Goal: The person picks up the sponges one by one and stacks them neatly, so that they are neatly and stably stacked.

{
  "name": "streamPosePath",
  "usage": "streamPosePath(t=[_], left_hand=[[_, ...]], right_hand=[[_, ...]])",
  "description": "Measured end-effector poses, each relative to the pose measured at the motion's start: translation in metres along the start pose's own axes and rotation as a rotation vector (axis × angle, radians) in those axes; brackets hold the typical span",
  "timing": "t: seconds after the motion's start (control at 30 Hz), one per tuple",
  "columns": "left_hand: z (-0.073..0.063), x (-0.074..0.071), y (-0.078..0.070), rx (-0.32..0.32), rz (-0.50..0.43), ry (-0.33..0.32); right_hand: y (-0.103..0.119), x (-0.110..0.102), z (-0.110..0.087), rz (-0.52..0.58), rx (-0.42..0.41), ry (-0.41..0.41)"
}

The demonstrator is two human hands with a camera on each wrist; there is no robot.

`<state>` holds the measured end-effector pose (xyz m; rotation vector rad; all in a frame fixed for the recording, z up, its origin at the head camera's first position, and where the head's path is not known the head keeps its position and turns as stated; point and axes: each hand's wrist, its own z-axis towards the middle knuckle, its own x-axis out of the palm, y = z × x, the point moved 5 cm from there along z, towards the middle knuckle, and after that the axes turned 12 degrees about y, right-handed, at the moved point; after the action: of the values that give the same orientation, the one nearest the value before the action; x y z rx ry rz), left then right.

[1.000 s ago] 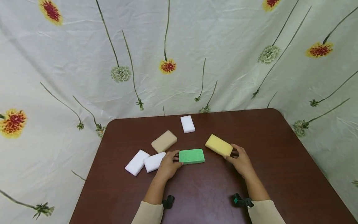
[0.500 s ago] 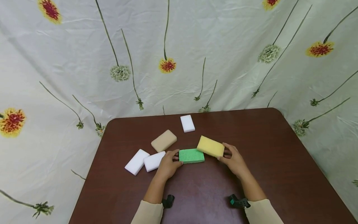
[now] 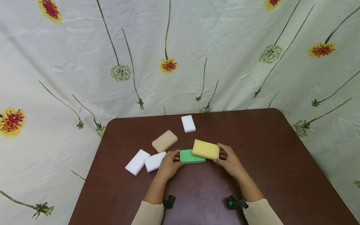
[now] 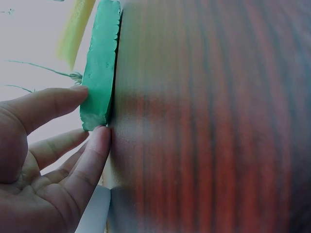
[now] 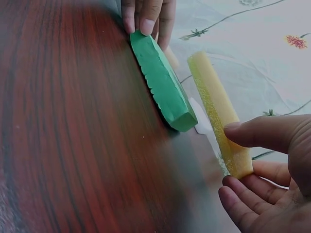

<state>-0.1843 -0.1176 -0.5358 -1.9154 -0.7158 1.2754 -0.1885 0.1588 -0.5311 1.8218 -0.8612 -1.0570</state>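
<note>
A green sponge [image 3: 186, 157] lies flat on the table, and my left hand [image 3: 168, 165] holds its left end between thumb and fingers. In the left wrist view, the thumb and fingertips press against the end of the green sponge [image 4: 101, 58]. My right hand [image 3: 231, 163] grips a yellow sponge [image 3: 206, 149] by its right end. In the head view, the yellow sponge overlaps the right part of the green one. The right wrist view shows the yellow sponge [image 5: 218, 111] raised off the table, apart from the green sponge [image 5: 163, 87], pinched between thumb and fingers.
Two white sponges, one [image 3: 137, 162] farther left and one [image 3: 155, 162] beside my left hand, lie on the dark table [image 3: 281, 162]. A beige sponge [image 3: 164, 141] lies behind them. Another white sponge [image 3: 188, 123] is near the far edge. A flowered cloth [image 3: 225, 47] hangs behind.
My right hand has carried the yellow sponge leftward, from beside the green sponge to over its right part, turning it straighter. The left hand and green sponge have stayed in place.
</note>
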Motion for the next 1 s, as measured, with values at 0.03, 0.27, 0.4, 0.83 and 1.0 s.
streamPosePath(t=[0.03, 0.27, 0.4, 0.83, 1.0], left_hand=[[0.000, 0.000, 0.000, 0.000, 0.000, 0.000], [-0.001, -0.001, -0.001, -0.004, -0.004, 0.005], [0.000, -0.001, -0.001, -0.006, -0.002, 0.003], [0.001, 0.000, 0.000, -0.012, -0.007, -0.005], [0.001, -0.001, 0.001, -0.020, -0.007, -0.005]], right_hand=[[0.000, 0.001, 0.001, -0.004, -0.002, 0.003], [0.001, 0.007, 0.005, -0.016, -0.032, 0.025], [0.005, 0.011, 0.005, -0.028, -0.060, 0.052], [0.013, 0.025, 0.012, -0.073, -0.122, 0.070], [0.013, 0.029, 0.015, -0.091, -0.131, 0.079]])
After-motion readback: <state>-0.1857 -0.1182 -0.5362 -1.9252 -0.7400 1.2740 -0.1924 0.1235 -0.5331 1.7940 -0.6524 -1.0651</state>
